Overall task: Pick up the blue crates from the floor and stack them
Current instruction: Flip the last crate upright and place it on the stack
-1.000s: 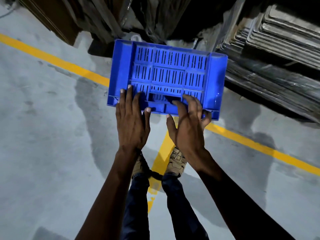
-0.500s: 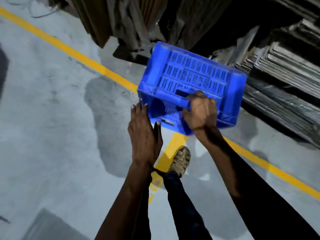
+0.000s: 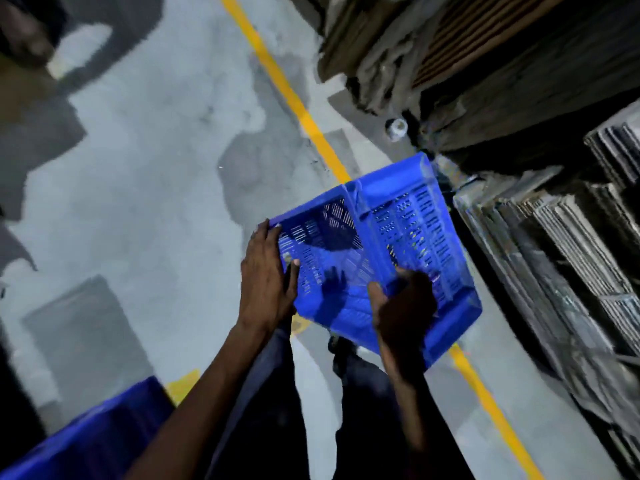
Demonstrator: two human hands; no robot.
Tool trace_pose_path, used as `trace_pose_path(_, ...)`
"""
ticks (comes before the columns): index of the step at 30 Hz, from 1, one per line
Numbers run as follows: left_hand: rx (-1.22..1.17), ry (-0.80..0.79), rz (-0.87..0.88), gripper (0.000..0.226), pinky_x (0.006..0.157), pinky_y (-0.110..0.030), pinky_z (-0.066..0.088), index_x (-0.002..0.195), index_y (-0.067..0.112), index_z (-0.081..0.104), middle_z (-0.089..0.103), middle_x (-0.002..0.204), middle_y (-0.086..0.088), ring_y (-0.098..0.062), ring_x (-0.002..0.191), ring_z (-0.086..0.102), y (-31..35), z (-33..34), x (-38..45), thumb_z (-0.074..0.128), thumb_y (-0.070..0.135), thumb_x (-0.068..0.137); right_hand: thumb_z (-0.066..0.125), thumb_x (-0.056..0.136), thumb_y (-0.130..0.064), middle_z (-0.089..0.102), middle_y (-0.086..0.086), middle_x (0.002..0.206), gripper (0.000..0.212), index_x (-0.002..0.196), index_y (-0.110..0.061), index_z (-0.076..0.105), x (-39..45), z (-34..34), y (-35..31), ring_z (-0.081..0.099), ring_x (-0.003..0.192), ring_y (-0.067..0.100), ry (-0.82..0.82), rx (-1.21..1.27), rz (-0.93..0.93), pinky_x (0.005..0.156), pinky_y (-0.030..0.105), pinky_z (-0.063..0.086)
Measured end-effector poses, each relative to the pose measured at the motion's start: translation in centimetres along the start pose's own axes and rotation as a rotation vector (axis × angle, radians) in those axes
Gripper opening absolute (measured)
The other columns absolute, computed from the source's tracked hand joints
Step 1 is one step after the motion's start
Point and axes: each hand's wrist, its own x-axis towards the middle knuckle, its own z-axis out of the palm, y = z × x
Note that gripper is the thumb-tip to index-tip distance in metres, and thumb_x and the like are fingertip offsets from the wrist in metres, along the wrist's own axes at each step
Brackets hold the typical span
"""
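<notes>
- The blue slotted plastic crate (image 3: pixel 398 237) is off the grey floor (image 3: pixel 138 168), tilted, between both hands.
- The left hand (image 3: pixel 266 275) pinches its left wall; the right hand (image 3: pixel 403 310) curls its fingers round the rim.
- A second blue crate (image 3: pixel 90 441) lies at the lower left, nearer the left hand; this is probably the stacking place.

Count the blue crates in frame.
2. The held crate is tilted, left hand on its side wall, right hand gripping its near rim. The second crate sits at the bottom-left edge, cropped and blurred. More may lie outside view.

Blue crates: two (image 3: pixel 415 237), (image 3: pixel 90 441); hands: two (image 3: pixel 266 275), (image 3: pixel 405 306); yellow floor line: one (image 3: pixel 311 123).
</notes>
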Motion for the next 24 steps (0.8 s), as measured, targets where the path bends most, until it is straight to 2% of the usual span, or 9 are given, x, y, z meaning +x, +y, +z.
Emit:
trace_pose_path(3, -0.037, 0.151, -0.087, 0.059, 0.111, -0.035, 0.030, 0.145, 0.004, 0.036, 0.028, 0.157, -0.015, -0.027, 0.145, 0.029, -0.7, -2.9, -4.2, 0.057, 0.025, 0.095, 0.079, 0.064, -0.022, 0.067, 0.017, 0.091, 0.035, 0.094, -0.005, 0.071, -4.5, -1.5, -1.4, 0.065, 0.089, 0.036, 0.035, -0.001, -0.150, 0.081, 0.040, 0.047)
trace_pose_path(6, -0.083, 0.283, -0.185, 0.059, 0.113, -0.032, 0.027, 0.147, 0.006, 0.033, 0.025, 0.159, -0.012, -0.024, 0.146, 0.027, -0.5, -4.4, -9.4, 0.056, 0.025, 0.096, 0.075, 0.061, -0.019, 0.069, 0.013, 0.091, 0.035, 0.094, -0.007, 0.074, -7.3, -4.4, -2.0, 0.065, 0.087, 0.033, 0.109, 0.074, -0.205, 0.078, 0.036, 0.045)
trace_pose_path(8, -0.127, 0.358, -0.236, 0.059, 0.116, -0.026, 0.023, 0.147, 0.006, 0.033, 0.024, 0.159, -0.013, -0.022, 0.147, 0.024, -0.3, -5.1, -13.2, 0.055, 0.025, 0.096, 0.074, 0.062, -0.018, 0.068, 0.012, 0.095, 0.036, 0.096, -0.008, 0.074, -9.6, -7.0, -2.4, 0.065, 0.091, 0.032, 0.069, 0.123, -0.256, 0.082, 0.034, 0.043)
trace_pose_path(10, -0.169, 0.425, -0.291, 0.058, 0.114, -0.013, 0.017, 0.147, 0.006, 0.033, 0.024, 0.159, -0.013, -0.021, 0.147, 0.023, 0.2, -5.7, -17.0, 0.055, 0.022, 0.095, 0.076, 0.063, -0.014, 0.067, 0.011, 0.097, 0.034, 0.096, -0.008, 0.074, -11.6, -9.4, -2.7, 0.064, 0.092, 0.031, 0.032, 0.162, -0.323, 0.082, 0.030, 0.041)
trace_pose_path(11, -0.192, 0.456, -0.319, 0.058, 0.114, -0.013, 0.015, 0.147, 0.007, 0.033, 0.024, 0.159, -0.013, -0.021, 0.147, 0.022, 0.5, -6.0, -19.1, 0.055, 0.022, 0.095, 0.077, 0.063, -0.013, 0.067, 0.009, 0.097, 0.034, 0.097, -0.008, 0.074, -12.7, -10.5, -2.9, 0.063, 0.092, 0.030, 0.013, 0.168, -0.349, 0.080, 0.026, 0.040)
trace_pose_path(14, -0.258, 0.524, -0.410, 0.060, 0.117, -0.026, 0.017, 0.147, 0.008, 0.032, 0.025, 0.159, -0.013, -0.022, 0.147, 0.022, 0.3, -6.9, -25.0, 0.054, 0.024, 0.093, 0.079, 0.064, -0.014, 0.064, 0.003, 0.098, 0.035, 0.098, -0.011, 0.073, -16.5, -13.1, -3.3, 0.062, 0.093, 0.025, -0.048, 0.177, -0.383, 0.075, 0.018, 0.035)
trace_pose_path(18, -0.270, 0.642, -0.536, 0.060, 0.116, -0.041, 0.027, 0.141, -0.001, 0.037, 0.040, 0.146, -0.022, -0.036, 0.137, 0.036, -2.5, -7.6, -32.2, 0.061, 0.012, 0.088, 0.079, 0.064, -0.017, 0.058, -0.005, 0.092, 0.035, 0.098, -0.011, 0.074, -22.5, -15.1, -4.3, 0.058, 0.085, 0.014, -0.135, 0.191, -0.463, 0.075, 0.013, 0.034)
trace_pose_path(21, -0.321, 0.667, -0.646, 0.061, 0.113, -0.037, 0.027, 0.142, -0.003, 0.035, 0.041, 0.144, -0.022, -0.034, 0.134, 0.038, -4.6, -7.4, -36.2, 0.063, 0.009, 0.088, 0.070, 0.058, -0.031, 0.063, -0.006, 0.085, 0.028, 0.084, -0.021, 0.074, -26.3, -15.2, -4.4, 0.061, 0.079, 0.014, -0.183, 0.207, -0.507, 0.074, 0.021, 0.042)
trace_pose_path(24, -0.347, 0.652, -0.710, 0.062, 0.113, -0.037, 0.027, 0.141, -0.005, 0.034, 0.041, 0.142, -0.024, -0.036, 0.134, 0.038, -7.5, -6.7, -39.9, 0.062, 0.010, 0.088, 0.069, 0.057, -0.032, 0.066, -0.002, 0.080, 0.021, 0.075, -0.021, 0.071, -30.1, -15.0, -4.1, 0.062, 0.073, 0.014, -0.259, 0.239, -0.522, 0.074, 0.032, 0.052)
